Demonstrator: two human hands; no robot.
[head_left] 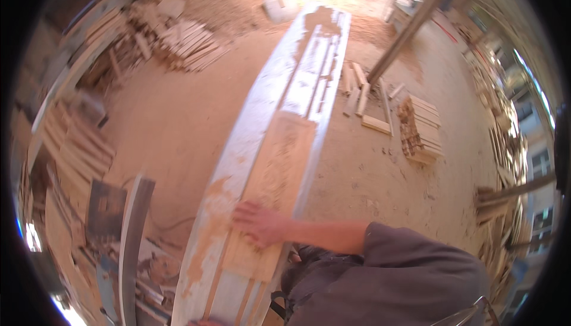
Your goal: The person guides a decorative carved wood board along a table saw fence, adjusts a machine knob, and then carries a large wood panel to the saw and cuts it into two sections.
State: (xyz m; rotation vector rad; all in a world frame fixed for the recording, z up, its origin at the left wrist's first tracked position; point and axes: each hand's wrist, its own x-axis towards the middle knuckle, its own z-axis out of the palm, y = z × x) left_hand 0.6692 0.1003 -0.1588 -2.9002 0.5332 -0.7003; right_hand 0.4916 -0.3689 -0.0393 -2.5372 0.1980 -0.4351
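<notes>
Wooden board [278, 162] is laid lengthwise on the long metal bed [244, 127] in the middle of the view, and its near part is covered by the right hand [260, 225]! That hand is spread flat, palm down, fingers pointed to the left across the wood; nothing is gripped by it, the top face simply being touched. Down at the lower edge, only a sliver of the left hand [205, 322] is shown, over the near end of the bed; whether it is closed or spread cannot be told. The right arm is brought in from the right, its upper part wrapped in a dark sleeve [392, 240]. Past the board, the far end of the bed is streaked with brown sawdust [321, 19], and more is scattered along the left side. Over to the right, a neat stack of cut wood [425, 127] is set on the dusty floor [160, 124], with loose wood pieces [376, 125] strewn just beside it, near the foot of a slanting post [410, 34]. At upper left, a heap of slats [190, 43] is spread out, well apart from the bed
</notes>
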